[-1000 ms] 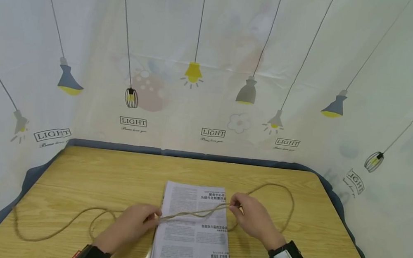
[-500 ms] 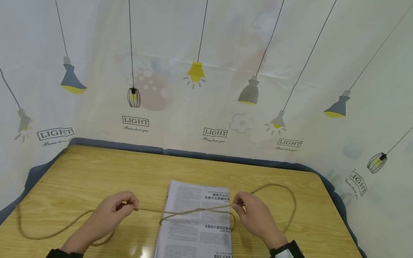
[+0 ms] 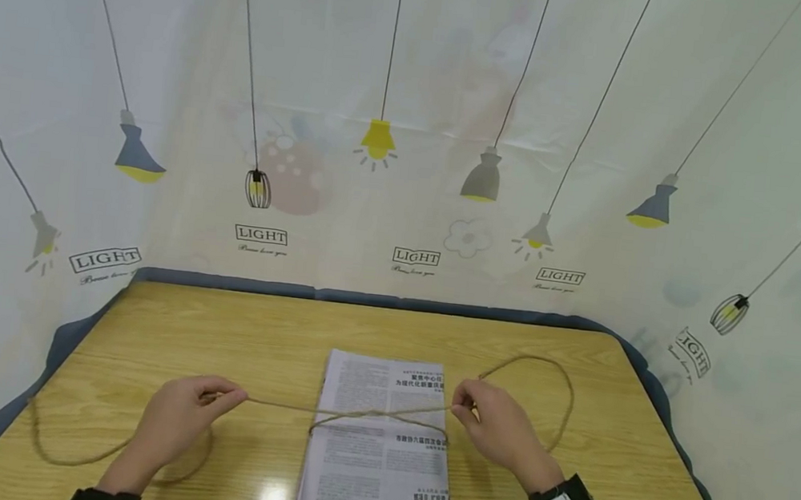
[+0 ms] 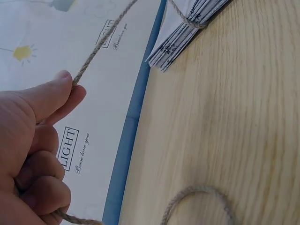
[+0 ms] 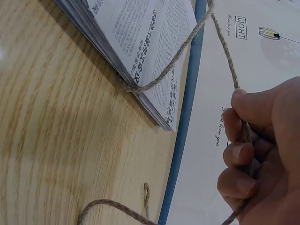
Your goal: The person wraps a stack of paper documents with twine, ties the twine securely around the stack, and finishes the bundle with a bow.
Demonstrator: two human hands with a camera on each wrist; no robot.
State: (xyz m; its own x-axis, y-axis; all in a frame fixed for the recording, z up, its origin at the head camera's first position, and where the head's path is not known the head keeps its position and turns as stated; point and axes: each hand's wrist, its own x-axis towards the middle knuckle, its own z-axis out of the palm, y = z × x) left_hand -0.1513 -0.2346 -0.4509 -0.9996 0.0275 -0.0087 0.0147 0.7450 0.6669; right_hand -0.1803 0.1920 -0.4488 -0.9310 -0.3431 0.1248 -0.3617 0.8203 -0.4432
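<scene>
A folded stack of newspapers (image 3: 343, 470) lies on the table in the head view. A thin brown twine rope (image 3: 373, 413) wraps round its sides and crosses itself over the top sheet. Left of the stack, my left hand (image 3: 177, 418) pinches one length between thumb and index finger. In the left wrist view, the other fingers curl round the same twine (image 4: 101, 44). My right hand (image 3: 499, 425), just past the stack's right edge, grips the opposite length. The right wrist view shows the twine (image 5: 164, 70) bending over the newspaper edge (image 5: 140, 101).
Loose rope tails lie in curves on the wooden table (image 3: 277, 327), one out to the left and one to the right. Behind the table's blue edging (image 3: 381, 300) hangs a pale curtain (image 3: 347, 52) printed with lamps.
My left hand has moved left, away from the stack, drawing its length of twine out. The crossing on the newspapers is straighter and tighter. My right hand has barely moved.
</scene>
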